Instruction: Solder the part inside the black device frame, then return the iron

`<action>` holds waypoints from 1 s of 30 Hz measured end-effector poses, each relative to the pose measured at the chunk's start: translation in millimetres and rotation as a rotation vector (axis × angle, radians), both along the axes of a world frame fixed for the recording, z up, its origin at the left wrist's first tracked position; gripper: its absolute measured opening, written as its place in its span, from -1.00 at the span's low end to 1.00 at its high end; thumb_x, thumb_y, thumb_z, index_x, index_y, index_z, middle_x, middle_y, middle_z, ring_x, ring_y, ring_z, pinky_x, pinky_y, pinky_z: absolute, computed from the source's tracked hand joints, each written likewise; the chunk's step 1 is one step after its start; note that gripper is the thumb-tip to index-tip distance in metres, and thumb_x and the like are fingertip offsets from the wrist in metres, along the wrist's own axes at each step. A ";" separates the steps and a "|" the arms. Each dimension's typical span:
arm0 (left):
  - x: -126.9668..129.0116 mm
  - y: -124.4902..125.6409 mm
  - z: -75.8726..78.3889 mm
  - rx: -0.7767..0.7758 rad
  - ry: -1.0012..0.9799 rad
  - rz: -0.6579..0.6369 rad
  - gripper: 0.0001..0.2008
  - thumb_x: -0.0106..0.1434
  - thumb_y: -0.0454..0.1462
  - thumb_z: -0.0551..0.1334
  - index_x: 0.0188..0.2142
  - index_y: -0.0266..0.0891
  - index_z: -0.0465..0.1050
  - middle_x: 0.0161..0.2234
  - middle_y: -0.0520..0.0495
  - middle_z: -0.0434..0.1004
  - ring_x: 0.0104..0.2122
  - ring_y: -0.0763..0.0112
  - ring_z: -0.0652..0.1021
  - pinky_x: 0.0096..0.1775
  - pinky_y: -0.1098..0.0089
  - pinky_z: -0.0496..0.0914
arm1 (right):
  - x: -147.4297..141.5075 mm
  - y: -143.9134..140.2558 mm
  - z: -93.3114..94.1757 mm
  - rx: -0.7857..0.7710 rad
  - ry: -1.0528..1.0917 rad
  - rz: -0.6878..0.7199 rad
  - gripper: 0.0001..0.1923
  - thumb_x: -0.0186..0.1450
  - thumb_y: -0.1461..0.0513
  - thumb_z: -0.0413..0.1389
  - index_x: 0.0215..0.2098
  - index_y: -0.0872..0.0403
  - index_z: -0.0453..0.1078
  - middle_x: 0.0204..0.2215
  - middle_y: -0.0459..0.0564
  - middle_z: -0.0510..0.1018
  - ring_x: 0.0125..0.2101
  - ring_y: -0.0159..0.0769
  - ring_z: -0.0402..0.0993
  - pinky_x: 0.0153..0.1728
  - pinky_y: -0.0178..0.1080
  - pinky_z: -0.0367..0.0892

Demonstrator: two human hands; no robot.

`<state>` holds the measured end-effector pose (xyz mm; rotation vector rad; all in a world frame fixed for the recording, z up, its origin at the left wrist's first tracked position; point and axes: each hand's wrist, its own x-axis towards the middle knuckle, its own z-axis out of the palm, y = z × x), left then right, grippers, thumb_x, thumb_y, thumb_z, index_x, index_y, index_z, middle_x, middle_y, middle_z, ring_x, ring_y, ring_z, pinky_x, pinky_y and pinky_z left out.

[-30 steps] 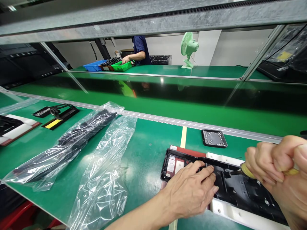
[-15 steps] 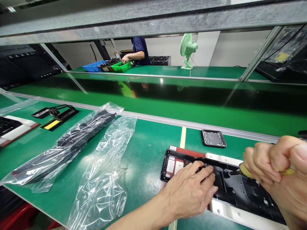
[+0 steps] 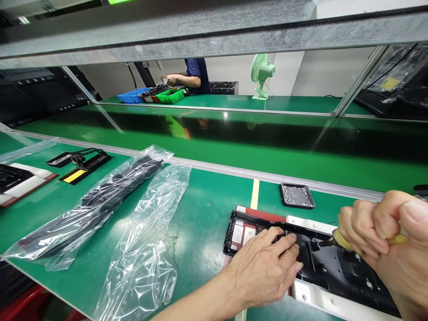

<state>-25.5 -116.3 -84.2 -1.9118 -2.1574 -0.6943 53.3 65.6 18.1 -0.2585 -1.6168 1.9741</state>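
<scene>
A long black plastic housing (image 3: 323,272), its inner side facing up, lies in a fixture with white blocks (image 3: 321,298) and a reddish-brown base (image 3: 249,211). My left hand (image 3: 267,263) rests flat across the housing, fingers stretched out over its left part. In my right hand (image 3: 377,232) a screwdriver with a yellow handle (image 3: 343,240) is gripped in a fist, tilted, its shaft pointing left and into the housing. Where exactly its tip sits is hard to make out. Just behind the fixture is a small black tray (image 3: 310,205) holding many small screws.
Clear plastic bags (image 3: 143,249), one around a dark long part (image 3: 123,183), cover the left of the green table. Beyond them lies a black bracket-like piece (image 3: 90,162). Across the green belt (image 3: 214,147) are bins (image 3: 170,96), a fan (image 3: 261,73) and a co-worker (image 3: 197,73).
My view has tilted up slightly. Both my hands keep nearly the same place on the housing and screwdriver. The co-worker's hand has lifted from the green bin.
</scene>
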 end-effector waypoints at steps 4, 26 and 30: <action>-0.4 1.2 -0.9 -0.002 0.015 -0.004 -0.63 0.51 -0.19 0.07 0.15 -0.37 0.41 0.17 -0.11 0.47 0.10 0.17 0.46 0.18 0.22 0.45 | 1.0 0.4 0.6 0.016 -0.003 -0.020 -0.61 0.29 0.12 0.09 -0.67 0.03 0.26 -0.80 -0.10 0.15 -0.78 -0.35 0.06 -0.79 -0.24 0.06; 1.2 -0.4 -7.1 -0.027 -0.019 0.006 -0.62 0.51 -0.18 0.07 0.20 -0.31 0.38 0.23 -0.08 0.44 0.11 0.15 0.47 0.09 0.17 0.51 | 4.8 8.1 7.7 0.083 -0.010 0.112 -0.61 0.36 0.12 0.00 -0.61 0.03 0.26 -0.74 -0.09 0.21 -0.73 -0.29 0.16 -0.73 -0.19 0.16; 2.3 -0.5 -7.3 -0.043 -0.023 0.007 -0.62 0.51 -0.17 0.06 0.20 -0.29 0.37 0.24 -0.06 0.43 0.12 0.16 0.47 0.10 0.17 0.52 | 6.0 10.7 5.6 0.111 -0.023 0.113 -0.59 0.39 0.10 0.01 -0.60 0.03 0.23 -0.74 -0.09 0.20 -0.73 -0.29 0.18 -0.71 -0.18 0.16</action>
